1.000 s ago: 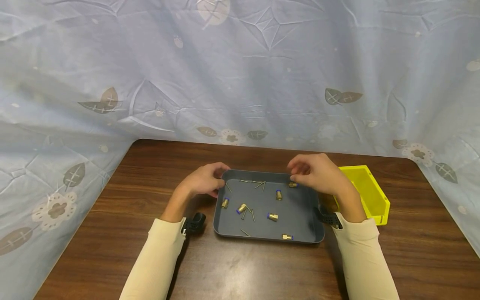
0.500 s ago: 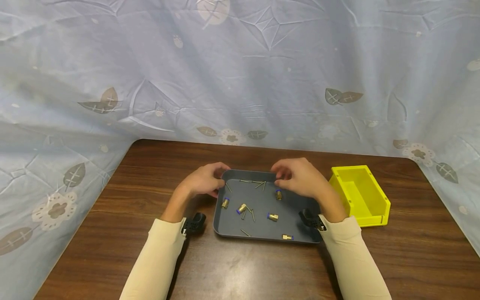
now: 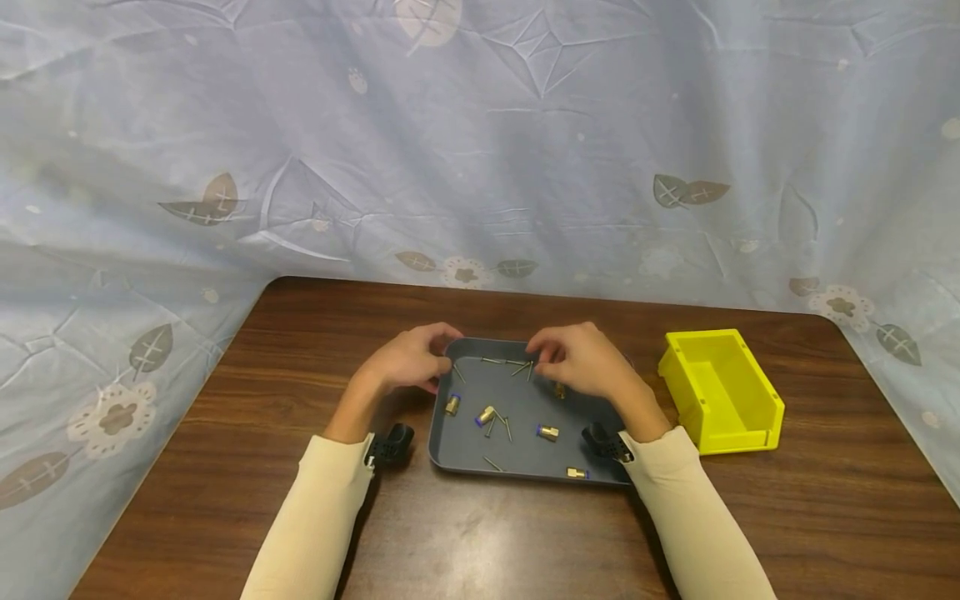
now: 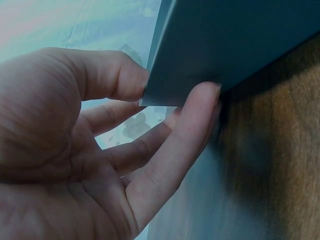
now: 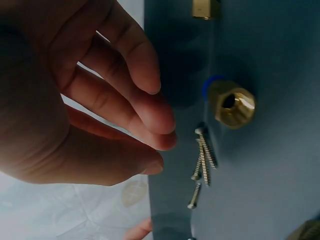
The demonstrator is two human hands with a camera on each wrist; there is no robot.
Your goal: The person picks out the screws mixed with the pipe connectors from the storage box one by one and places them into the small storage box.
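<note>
A shallow grey tray (image 3: 525, 454) lies on the table, holding several screws and brass push-fit fittings with blue collars. My left hand (image 3: 405, 360) grips its far left corner, thumb at the rim and a finger against the outer wall in the left wrist view. Over the far edge hovers my right hand (image 3: 581, 360), fingers loosely bent and nothing between them. In the right wrist view, a cluster of screws (image 5: 203, 157) and a brass fitting (image 5: 234, 105) lie just beyond its fingertips. Another fitting (image 3: 486, 416) rests beside more screws (image 3: 508, 429) toward the tray's left.
A yellow bin (image 3: 723, 392) stands on the wooden table (image 3: 480, 542) right of the tray, with no parts showing inside. A patterned curtain (image 3: 480, 167) hangs behind the table. A black wrist camera (image 3: 606, 442) on the right arm overlaps the tray's right side.
My right hand has moved left, from the tray's far right corner to near the screws along the far edge. My left hand stays at its corner.
</note>
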